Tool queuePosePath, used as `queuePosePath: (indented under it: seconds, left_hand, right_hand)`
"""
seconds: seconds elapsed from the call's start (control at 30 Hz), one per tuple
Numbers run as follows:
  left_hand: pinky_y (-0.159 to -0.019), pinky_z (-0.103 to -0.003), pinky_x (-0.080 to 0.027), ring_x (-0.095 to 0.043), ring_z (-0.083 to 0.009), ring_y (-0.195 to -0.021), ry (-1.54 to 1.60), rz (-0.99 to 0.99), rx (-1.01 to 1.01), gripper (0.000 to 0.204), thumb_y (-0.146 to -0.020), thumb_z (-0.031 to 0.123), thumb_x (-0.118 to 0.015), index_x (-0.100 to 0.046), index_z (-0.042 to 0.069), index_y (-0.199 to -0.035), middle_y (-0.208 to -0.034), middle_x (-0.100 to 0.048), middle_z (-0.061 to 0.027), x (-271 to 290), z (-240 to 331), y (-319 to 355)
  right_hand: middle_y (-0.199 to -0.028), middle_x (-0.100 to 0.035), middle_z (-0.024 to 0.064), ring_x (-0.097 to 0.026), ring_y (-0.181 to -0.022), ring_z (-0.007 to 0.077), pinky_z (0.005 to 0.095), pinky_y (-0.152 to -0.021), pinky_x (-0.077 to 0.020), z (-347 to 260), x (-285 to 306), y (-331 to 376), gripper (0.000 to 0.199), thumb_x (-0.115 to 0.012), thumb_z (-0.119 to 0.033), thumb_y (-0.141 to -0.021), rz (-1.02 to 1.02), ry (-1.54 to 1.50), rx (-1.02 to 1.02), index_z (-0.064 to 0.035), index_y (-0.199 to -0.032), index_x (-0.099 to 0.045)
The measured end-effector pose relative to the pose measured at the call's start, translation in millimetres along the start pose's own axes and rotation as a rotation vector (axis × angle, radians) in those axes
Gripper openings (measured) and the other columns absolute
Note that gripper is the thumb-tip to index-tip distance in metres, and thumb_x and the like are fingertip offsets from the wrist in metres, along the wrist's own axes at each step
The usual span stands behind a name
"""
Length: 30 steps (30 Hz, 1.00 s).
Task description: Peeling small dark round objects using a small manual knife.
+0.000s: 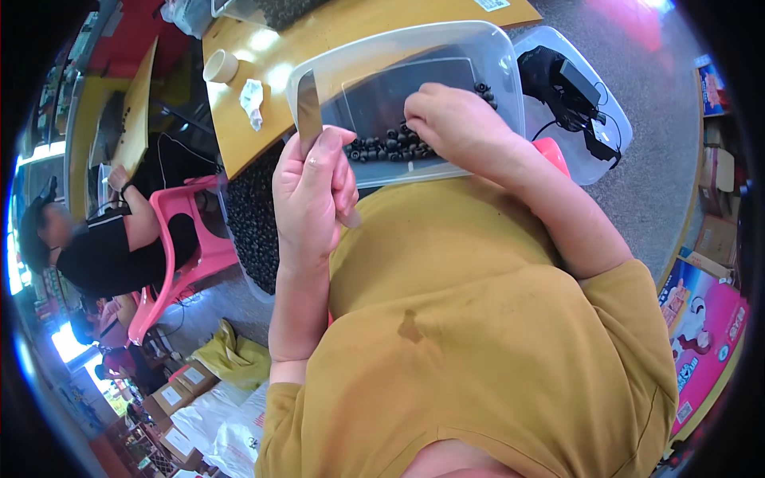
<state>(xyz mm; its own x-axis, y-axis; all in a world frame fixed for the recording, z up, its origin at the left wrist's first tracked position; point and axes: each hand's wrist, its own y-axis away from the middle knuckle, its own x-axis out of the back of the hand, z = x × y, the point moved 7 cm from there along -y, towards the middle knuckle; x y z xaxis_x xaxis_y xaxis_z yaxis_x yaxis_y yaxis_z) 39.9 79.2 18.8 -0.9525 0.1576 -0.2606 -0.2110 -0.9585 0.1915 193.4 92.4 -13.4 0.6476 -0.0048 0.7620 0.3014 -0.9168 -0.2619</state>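
Left hand [312, 191] fisted around a flat metal blade [308, 113], thumb pressed up along it, fingers fully wrapped; blade sticks out toward 12 o'clock, upright, its tip overlapping the near-left rim of the clear plastic tray [486, 56]. Left forearm vertical, rising from the lower edge. Right hand [454, 123] curled knuckles-up inside the tray, fingertips down among the black beads [386, 145]; whether it pinches any bead is hidden under the knuckles, cannot tell. Right forearm runs off toward 5 o'clock into a mustard sleeve.

Beads: small, round, matte black, heaped along the tray's near wall, directly between the two hands, at 3 o'clock of the blade hand and touching the right fingers; a few strays at 1 o'clock of the right hand. Tray is translucent, rounded corners, tilted, resting against the mustard shirt [470, 334] and the wooden table [279, 56] edge.

Outward: paper cup [221, 66] and crumpled tissue [252, 99] on the table at 10 o'clock. Second clear bin [613, 147] with black cables at 3 o'clock. Pink plastic chair [179, 239] with another seated person at 9 o'clock.
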Motion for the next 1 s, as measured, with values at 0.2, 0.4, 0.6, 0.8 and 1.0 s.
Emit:
queuePosePath:
  seconds: [0.2, 0.4, 0.6, 0.8, 1.0]
  left_hand:
    - [-0.036, -0.018, -0.025, -0.033, -0.0037, -0.037, -0.044, -0.030, -0.016, 0.019, -0.089, 0.019, -0.051, -0.054, 0.001, -0.088, -0.051, -0.039, 0.0034, -6, -4, 5]
    - [-0.036, -0.018, -0.025, -0.033, -0.0023, -0.038, -0.105, -0.082, -0.050, 0.019, -0.089, 0.020, -0.050, -0.055, 0.001, -0.088, -0.049, -0.040, 0.0037, -19, 0, 8]
    - [-0.037, -0.018, -0.026, -0.033, -0.0028, -0.040, -0.209, -0.022, -0.173, 0.018, -0.090, 0.018, -0.048, -0.055, 0.001, -0.089, -0.052, -0.040, 0.0029, -20, 11, 15]
    - [-0.038, -0.018, -0.028, -0.035, -0.0036, -0.041, -0.423, -0.030, -0.426, 0.017, -0.090, 0.017, -0.048, -0.053, 0.001, -0.093, -0.055, -0.042, 0.0019, -22, 26, 27]
    - [-0.068, -0.019, -0.043, -0.053, -0.0058, -0.076, -0.367, -0.032, -0.424, 0.020, -0.080, 0.008, -0.064, -0.053, 0.002, -0.095, -0.090, -0.057, -0.0035, -28, 22, 29]
  right_hand:
    - [-0.076, -0.057, 0.0016, -0.054, -0.061, 0.0072, 0.0200, -0.056, -0.0450, -3, 3, 2, 0.016, -0.055, -0.019, -0.086, -0.108, -1.149, -0.525, -0.0032, -0.085, -0.057]
    - [-0.087, -0.059, 0.0056, -0.058, -0.070, 0.0108, 0.0231, -0.068, -0.0510, -17, -1, 13, 0.022, -0.049, -0.015, -0.089, 0.025, -1.847, -0.723, 0.0006, -0.103, -0.054]
    - [-0.085, -0.060, 0.0066, -0.058, -0.068, 0.0106, 0.0218, -0.063, -0.0503, -41, 15, 18, 0.027, -0.047, -0.015, -0.090, -0.048, -1.789, -0.658, 0.0017, -0.110, -0.051]
    - [-0.073, -0.055, 0.0013, -0.046, -0.051, 0.0038, 0.0167, -0.042, -0.0341, -53, 23, 22, 0.018, -0.053, -0.025, -0.088, -0.077, -1.646, -0.487, -0.0068, -0.091, -0.054]
    - [-0.069, -0.051, -0.0027, -0.040, -0.051, 0.0029, 0.0158, -0.041, -0.0282, -65, 13, 23, 0.022, -0.053, -0.029, -0.088, -0.065, -1.614, -0.563, -0.0069, -0.089, -0.054]
